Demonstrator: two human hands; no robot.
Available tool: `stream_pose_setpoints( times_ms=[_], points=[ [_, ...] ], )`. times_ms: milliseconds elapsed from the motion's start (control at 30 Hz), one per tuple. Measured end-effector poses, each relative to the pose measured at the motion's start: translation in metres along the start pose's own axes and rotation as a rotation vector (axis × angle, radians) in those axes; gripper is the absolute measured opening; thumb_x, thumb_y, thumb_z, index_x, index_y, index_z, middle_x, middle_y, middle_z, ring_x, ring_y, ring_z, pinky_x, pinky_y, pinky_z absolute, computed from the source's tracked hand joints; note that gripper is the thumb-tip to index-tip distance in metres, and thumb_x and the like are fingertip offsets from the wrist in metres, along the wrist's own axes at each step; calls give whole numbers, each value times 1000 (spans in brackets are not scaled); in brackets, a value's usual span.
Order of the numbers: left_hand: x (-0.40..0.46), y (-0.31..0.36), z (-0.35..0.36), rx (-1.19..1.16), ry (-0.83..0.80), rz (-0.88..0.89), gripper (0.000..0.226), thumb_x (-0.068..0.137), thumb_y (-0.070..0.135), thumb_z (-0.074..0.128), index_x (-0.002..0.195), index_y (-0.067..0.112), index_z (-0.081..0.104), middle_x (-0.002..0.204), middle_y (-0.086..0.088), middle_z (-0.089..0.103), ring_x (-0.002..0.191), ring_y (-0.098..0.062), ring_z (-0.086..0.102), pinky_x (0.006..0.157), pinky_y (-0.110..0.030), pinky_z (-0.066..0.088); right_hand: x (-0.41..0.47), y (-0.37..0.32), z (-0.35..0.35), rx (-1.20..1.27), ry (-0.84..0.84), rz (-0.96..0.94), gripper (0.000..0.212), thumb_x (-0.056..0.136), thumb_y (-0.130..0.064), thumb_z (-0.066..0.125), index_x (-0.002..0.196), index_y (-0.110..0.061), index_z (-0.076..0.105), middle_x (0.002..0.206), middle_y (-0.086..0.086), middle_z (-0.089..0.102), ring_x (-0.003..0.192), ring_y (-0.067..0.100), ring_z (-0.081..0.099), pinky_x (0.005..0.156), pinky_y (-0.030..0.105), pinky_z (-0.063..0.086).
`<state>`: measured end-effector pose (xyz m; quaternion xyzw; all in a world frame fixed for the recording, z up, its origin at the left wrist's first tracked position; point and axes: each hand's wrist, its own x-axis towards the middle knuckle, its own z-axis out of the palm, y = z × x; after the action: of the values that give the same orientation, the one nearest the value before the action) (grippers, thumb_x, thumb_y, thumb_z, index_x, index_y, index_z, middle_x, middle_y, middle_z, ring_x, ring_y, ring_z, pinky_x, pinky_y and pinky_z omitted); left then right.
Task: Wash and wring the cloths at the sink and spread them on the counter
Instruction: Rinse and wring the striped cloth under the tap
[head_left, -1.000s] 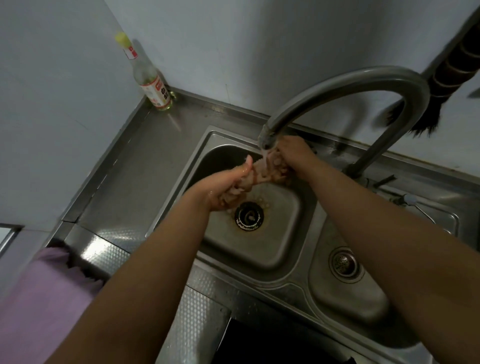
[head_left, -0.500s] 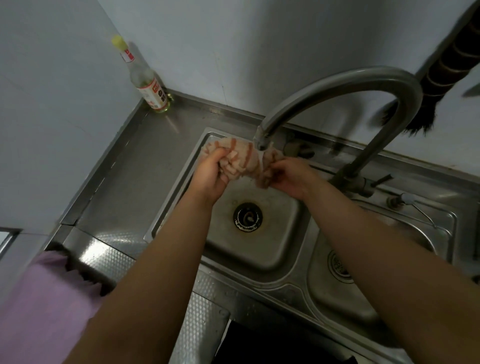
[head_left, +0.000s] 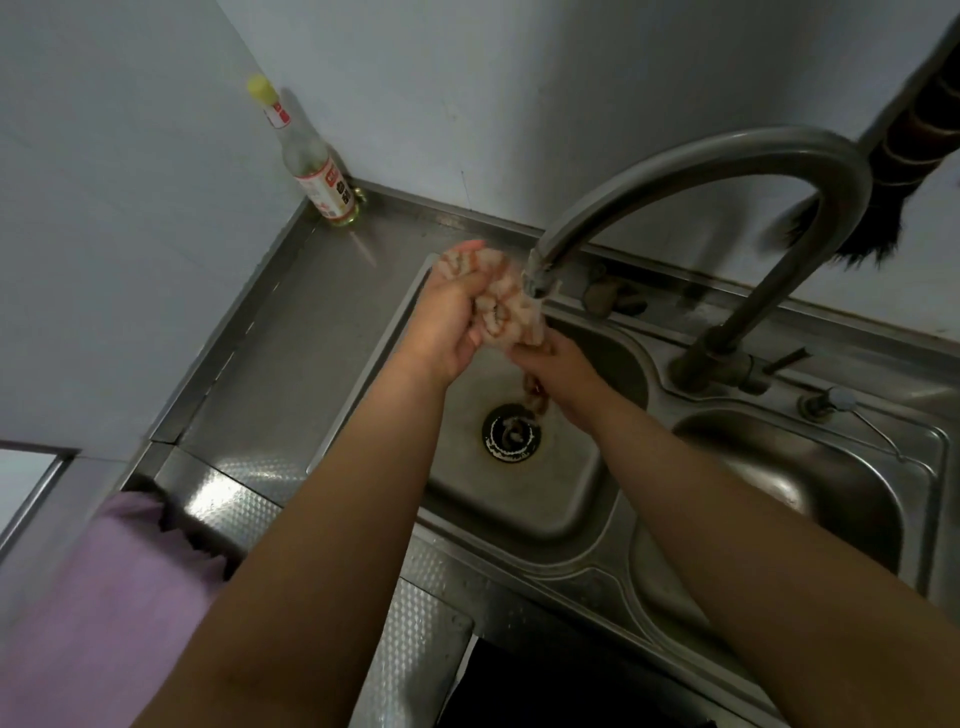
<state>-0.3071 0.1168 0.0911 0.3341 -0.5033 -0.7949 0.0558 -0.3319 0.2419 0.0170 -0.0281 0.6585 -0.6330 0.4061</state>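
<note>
— Two hands on one cloth?
— Yes. The left hand (head_left: 447, 325) grips the upper end of the cloth (head_left: 501, 299); the right hand (head_left: 558, 366) pinches it lower down, over the left basin of the sink (head_left: 519, 499).
— Which way does it run?
— Its long axis slants from upper left down to the right, with a thin tail hanging toward the drain (head_left: 513, 434).
— What crowds it?
— The faucet (head_left: 675, 171) spout touches or just overlaps the cloth's right edge. A bottle (head_left: 311, 166) stands in the counter (head_left: 291, 364) corner; a purple cloth (head_left: 98, 613) lies at lower left.
— Its look?
— Bunched, twisted, pale with orange-pink stripes.
</note>
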Motion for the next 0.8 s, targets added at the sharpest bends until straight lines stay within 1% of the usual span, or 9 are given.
stream_pose_setpoints(
  times_ms=[133, 200, 300, 367, 433, 500, 600, 733, 800],
  points=[
    [11, -11, -16, 10, 305, -89, 28, 100, 4, 34, 79, 15, 49, 62, -4, 59, 45, -10, 56, 38, -16, 43, 1, -19, -13, 130, 61, 56, 48, 81, -2, 68, 123, -7, 46, 110, 17, 63, 79, 22, 69, 64, 30, 56],
    [14, -26, -15, 25, 378, -183, 30, 100, 11, 35, 75, 17, 49, 53, 1, 52, 31, -5, 41, 33, -8, 27, -8, -36, -5, 319, 18, 16, 36, 86, 5, 57, 115, -14, 49, 105, 18, 58, 79, 26, 64, 68, 35, 54],
    [12, -46, 1, 67, 370, -243, 24, 101, 31, 38, 106, 28, 61, 83, 7, 61, 60, -2, 59, 44, -17, 44, -23, -43, 21, 229, -78, -84, 31, 97, -13, 45, 127, -21, 50, 130, 26, 50, 110, 37, 58, 92, 48, 48],
    [5, -54, 18, 42, 275, -189, 25, 104, 35, 27, 101, 41, 51, 85, 19, 51, 69, 7, 53, 53, -6, 45, -25, -40, 32, -44, -27, -188, 36, 100, -28, 40, 135, -31, 47, 145, 11, 40, 130, 25, 44, 108, 42, 35],
    [-7, -56, 34, 27, 229, -185, 28, 103, 42, 26, 82, 37, 44, 71, 19, 50, 51, 9, 52, 44, -3, 41, -20, -45, 30, -146, 101, -225, 31, 98, -34, 41, 123, -24, 57, 128, 8, 52, 116, 16, 53, 102, 35, 41],
    [-15, -53, 40, 134, 209, -247, 35, 100, 48, 34, 75, 28, 49, 60, 12, 52, 41, 1, 51, 39, -16, 42, -14, -55, 22, -137, 193, -169, 21, 98, -24, 42, 98, -12, 60, 99, 6, 62, 90, 13, 60, 83, 30, 46],
    [-14, -53, 41, 161, 185, -339, 44, 97, 52, 40, 72, 19, 55, 48, 2, 47, 43, -11, 43, 43, -23, 32, -3, -69, 17, -252, 288, -143, 13, 96, -10, 47, 94, -5, 59, 90, 9, 59, 84, 19, 57, 82, 33, 48],
    [-17, -49, 39, 251, 142, -339, 43, 99, 40, 36, 62, 19, 44, 42, 3, 36, 34, -11, 28, 43, -17, 22, 10, -75, 16, 74, 345, -23, 34, 96, -5, 39, 63, -12, 42, 65, 3, 43, 61, 12, 44, 64, 28, 41],
    [-21, -49, 39, 262, 65, -331, 45, 99, 39, 39, 58, 20, 41, 40, 5, 34, 31, -9, 25, 39, -13, 18, 13, -76, 10, 54, 285, 27, 35, 97, -6, 37, 64, -16, 41, 65, 1, 43, 57, 11, 43, 52, 20, 43]
  ],
)
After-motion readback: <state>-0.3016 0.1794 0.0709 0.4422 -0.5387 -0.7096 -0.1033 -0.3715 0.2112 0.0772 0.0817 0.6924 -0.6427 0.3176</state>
